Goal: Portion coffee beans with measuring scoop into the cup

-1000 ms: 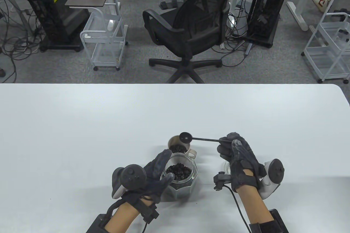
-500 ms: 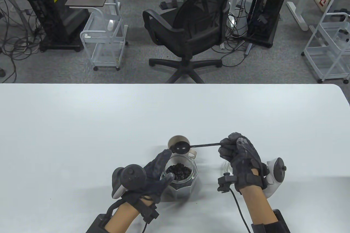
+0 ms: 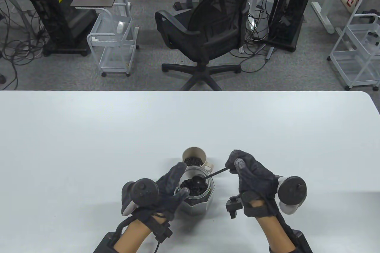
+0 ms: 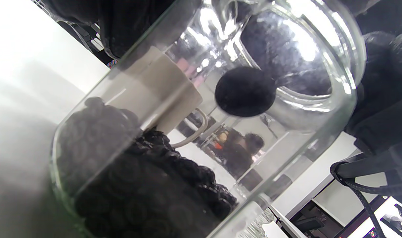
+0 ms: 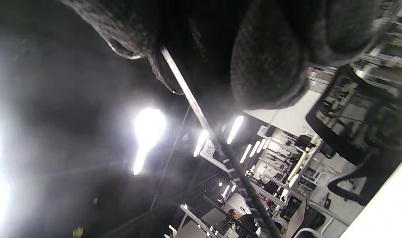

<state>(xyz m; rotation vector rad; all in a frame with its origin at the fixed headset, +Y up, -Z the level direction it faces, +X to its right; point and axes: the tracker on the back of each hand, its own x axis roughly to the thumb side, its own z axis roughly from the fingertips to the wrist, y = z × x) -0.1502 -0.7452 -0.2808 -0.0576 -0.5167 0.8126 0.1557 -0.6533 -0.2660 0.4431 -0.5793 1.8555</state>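
Gripping the clear faceted glass jar (image 3: 204, 196) of dark coffee beans (image 3: 194, 189) from its left side, the left hand (image 3: 166, 189) is curling its gloved fingers and thumb around the jar's wall, exactly as it was doing half a second ago; the jar is sitting on the white table (image 3: 89, 146) in the same spot. Just to the jar's right, the right hand (image 3: 252, 176) is pinching the thin handle of the black long-handled measuring scoop (image 3: 207, 176) between thumb and curled fingers. Half a second earlier this hand was holding the scoop level with its bowl over the cup; now it is sitting nearer the person and lower, with the handle slanting down to the left and the round bowl inside the jar's mouth, at the beans. In the left wrist view the bowl (image 4: 245, 91) is showing through the glass, above the bean pile (image 4: 148, 191). Just beyond the jar, touching or nearly touching it, the small beige handled cup (image 3: 194, 158) is standing upright, now uncovered, with beans lying in its bottom.
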